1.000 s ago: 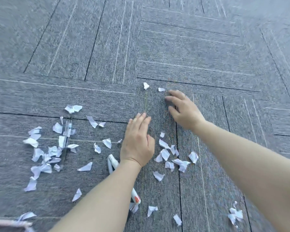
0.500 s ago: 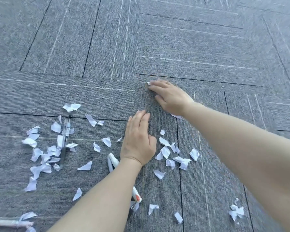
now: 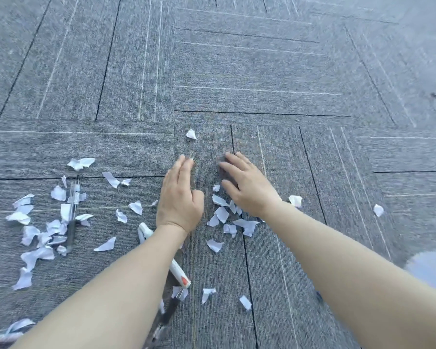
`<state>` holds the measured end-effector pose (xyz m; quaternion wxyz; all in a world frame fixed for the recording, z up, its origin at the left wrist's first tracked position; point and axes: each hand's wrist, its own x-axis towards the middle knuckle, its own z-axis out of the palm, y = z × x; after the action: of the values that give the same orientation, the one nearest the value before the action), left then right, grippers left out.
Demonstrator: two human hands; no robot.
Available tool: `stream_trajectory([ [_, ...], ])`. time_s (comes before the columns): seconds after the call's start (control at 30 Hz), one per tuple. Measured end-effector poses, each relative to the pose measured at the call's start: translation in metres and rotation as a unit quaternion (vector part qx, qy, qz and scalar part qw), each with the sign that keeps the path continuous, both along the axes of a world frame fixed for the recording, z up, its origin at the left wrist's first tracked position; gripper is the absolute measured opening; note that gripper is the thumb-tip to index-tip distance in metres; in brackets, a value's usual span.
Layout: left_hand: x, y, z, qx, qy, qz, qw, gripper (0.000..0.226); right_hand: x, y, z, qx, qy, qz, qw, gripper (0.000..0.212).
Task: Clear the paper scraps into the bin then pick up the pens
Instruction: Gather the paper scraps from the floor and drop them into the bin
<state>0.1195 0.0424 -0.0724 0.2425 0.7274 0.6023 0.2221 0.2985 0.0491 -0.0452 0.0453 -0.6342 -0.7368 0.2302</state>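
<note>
White paper scraps lie scattered over grey carpet. A dense patch of scraps (image 3: 39, 230) spreads at the left and a small heap (image 3: 227, 217) sits between my hands. My left hand (image 3: 179, 197) rests flat on the carpet, fingers straight. My right hand (image 3: 247, 185) lies palm down just right of it, fingers spread over the carpet above the heap. A single scrap (image 3: 191, 134) lies beyond both hands. A clear pen (image 3: 72, 215) lies among the left scraps. A white pen with a red mark (image 3: 179, 272) is partly hidden under my left forearm.
A pale rounded edge (image 3: 431, 270) shows at the lower right; I cannot tell what it is. A pinkish pen (image 3: 0, 337) lies at the bottom left corner. Stray scraps (image 3: 378, 210) lie to the right. Bare carpet stretches beyond the hands.
My right hand drew back toward me from the far scrap and now lies beside my left hand. The left hand stayed flat in place. One far scrap is gone from view.
</note>
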Motion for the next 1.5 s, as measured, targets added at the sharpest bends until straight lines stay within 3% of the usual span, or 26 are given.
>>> stream_trajectory([
  [0.13,0.012,0.017,0.011,-0.024,0.133,0.015,0.991,0.056,0.018,-0.085,0.014,0.073,0.035,0.036,0.996,0.041],
  [0.2,0.024,0.043,0.016,-0.047,0.153,0.014,0.987,0.054,0.040,-0.094,0.011,0.122,0.020,-0.076,0.990,0.042],
  [0.27,0.030,0.069,0.015,-0.112,0.170,-0.016,0.979,0.052,0.054,-0.091,0.004,0.068,0.003,-0.185,0.980,0.050],
  [0.37,0.033,0.090,0.012,-0.149,0.211,-0.050,0.965,0.056,0.053,-0.095,-0.007,-0.006,0.012,-0.177,0.984,0.058],
  [0.53,0.028,0.061,0.027,-0.108,0.136,-0.102,0.979,0.056,0.031,-0.128,0.001,-0.005,0.044,-0.061,0.997,0.050],
  [0.67,0.017,-0.018,0.030,-0.036,0.072,-0.243,0.967,0.036,0.024,-0.170,0.013,0.035,0.058,0.047,0.997,0.042],
  [0.73,0.012,-0.052,0.028,-0.020,0.038,-0.281,0.959,0.021,0.038,-0.182,0.014,0.100,0.092,-0.035,0.990,0.036],
  [0.8,0.014,-0.066,0.026,-0.003,0.011,-0.279,0.960,0.013,0.068,-0.179,0.011,0.147,0.075,-0.199,0.966,0.034],
  [0.87,0.024,-0.065,0.019,-0.003,0.015,-0.241,0.970,0.024,0.108,-0.170,0.008,0.129,0.012,-0.340,0.931,0.040],
  [0.97,0.040,-0.061,0.009,-0.034,0.073,-0.217,0.973,0.055,0.156,-0.160,0.007,0.052,-0.044,-0.454,0.888,0.051],
  [1.2,0.060,-0.083,0.006,-0.034,0.044,-0.266,0.962,0.069,0.190,-0.142,0.005,-0.033,-0.050,-0.459,0.886,0.055],
  [1.33,0.069,-0.093,0.005,-0.023,0.036,-0.284,0.958,0.067,0.193,-0.135,0.005,-0.017,-0.029,-0.455,0.890,0.052],
  [1.5,0.074,-0.110,0.002,-0.004,-0.005,-0.308,0.951,0.055,0.164,-0.161,0.005,0.024,-0.031,-0.344,0.938,0.052],
])
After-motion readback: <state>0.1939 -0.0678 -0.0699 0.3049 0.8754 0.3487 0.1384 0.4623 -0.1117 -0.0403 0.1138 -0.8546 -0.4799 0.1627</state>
